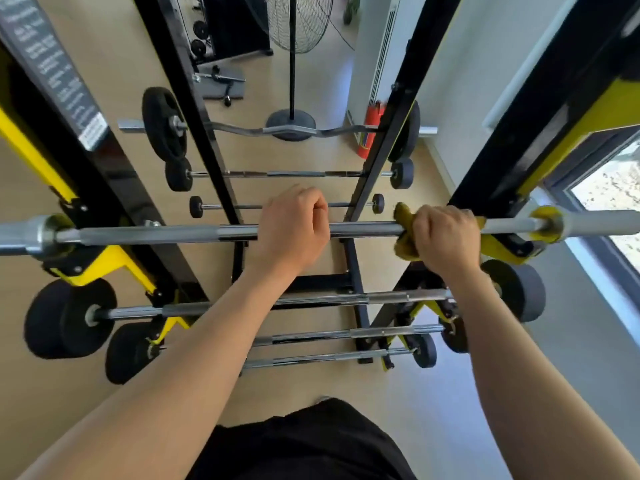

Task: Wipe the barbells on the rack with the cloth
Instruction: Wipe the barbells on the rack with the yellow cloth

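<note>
Bare forearms (207,358) reached out to the top barbell (156,233).
The left hand (294,230) curled round it; the right hand (446,237) gripped the yellow cloth (403,216) against it.

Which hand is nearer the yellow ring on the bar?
Right. The right hand grips the cloth just beside the yellow ring; the left hand holds the bar midway.
</note>
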A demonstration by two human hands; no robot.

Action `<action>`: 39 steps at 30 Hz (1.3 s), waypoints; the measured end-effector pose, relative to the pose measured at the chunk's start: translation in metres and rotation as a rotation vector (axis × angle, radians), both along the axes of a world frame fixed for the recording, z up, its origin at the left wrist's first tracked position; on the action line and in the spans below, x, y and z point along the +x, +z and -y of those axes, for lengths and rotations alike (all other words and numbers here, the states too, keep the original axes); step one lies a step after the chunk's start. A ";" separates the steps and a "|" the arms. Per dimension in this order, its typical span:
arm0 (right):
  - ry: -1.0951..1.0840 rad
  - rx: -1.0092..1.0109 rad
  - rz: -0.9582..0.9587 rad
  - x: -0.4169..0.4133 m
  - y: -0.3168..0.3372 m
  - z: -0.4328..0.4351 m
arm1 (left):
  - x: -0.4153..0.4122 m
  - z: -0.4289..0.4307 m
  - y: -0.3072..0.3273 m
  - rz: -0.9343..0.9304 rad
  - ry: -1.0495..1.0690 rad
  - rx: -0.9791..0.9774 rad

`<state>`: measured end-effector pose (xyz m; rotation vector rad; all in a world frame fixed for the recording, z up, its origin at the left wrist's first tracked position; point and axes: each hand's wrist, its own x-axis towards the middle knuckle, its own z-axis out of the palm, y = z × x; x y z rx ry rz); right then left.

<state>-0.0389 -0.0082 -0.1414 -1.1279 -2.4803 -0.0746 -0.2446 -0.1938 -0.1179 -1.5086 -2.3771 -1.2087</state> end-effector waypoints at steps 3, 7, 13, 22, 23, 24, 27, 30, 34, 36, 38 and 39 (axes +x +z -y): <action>-0.082 -0.012 -0.109 0.028 0.002 -0.025 | 0.031 -0.026 -0.003 -0.007 -0.025 -0.008; -0.100 0.040 -0.160 0.006 -0.012 0.006 | 0.063 -0.057 -0.004 -0.007 -0.059 -0.038; 0.197 0.093 -0.063 0.039 -0.016 -0.023 | 0.082 -0.080 -0.002 0.012 -0.215 -0.210; 0.207 0.036 -0.305 0.016 -0.032 0.016 | 0.086 -0.105 0.002 -0.180 -0.119 -0.350; 0.318 0.061 -0.270 0.020 -0.031 0.014 | 0.086 -0.106 0.000 -0.155 -0.131 -0.357; 0.367 0.090 -0.235 0.028 -0.030 0.004 | 0.086 -0.106 -0.002 -0.110 -0.152 -0.349; 0.186 0.120 -0.225 0.053 -0.030 -0.028 | 0.084 -0.101 -0.008 0.014 -0.192 -0.332; -0.028 0.080 -0.296 0.046 -0.031 -0.018 | 0.086 -0.096 -0.014 -0.086 -0.182 -0.321; 0.112 0.126 -0.032 0.052 -0.031 -0.016 | 0.089 -0.093 -0.026 -0.348 -0.149 -0.330; 0.154 0.147 0.108 0.055 -0.017 -0.031 | 0.090 -0.094 -0.028 -0.391 -0.126 -0.328; 0.139 0.082 0.188 0.045 0.004 -0.039 | 0.091 -0.094 -0.029 -0.433 -0.106 -0.308; 0.111 0.009 0.207 0.036 0.013 -0.043 | 0.092 -0.094 -0.030 -0.449 -0.098 -0.297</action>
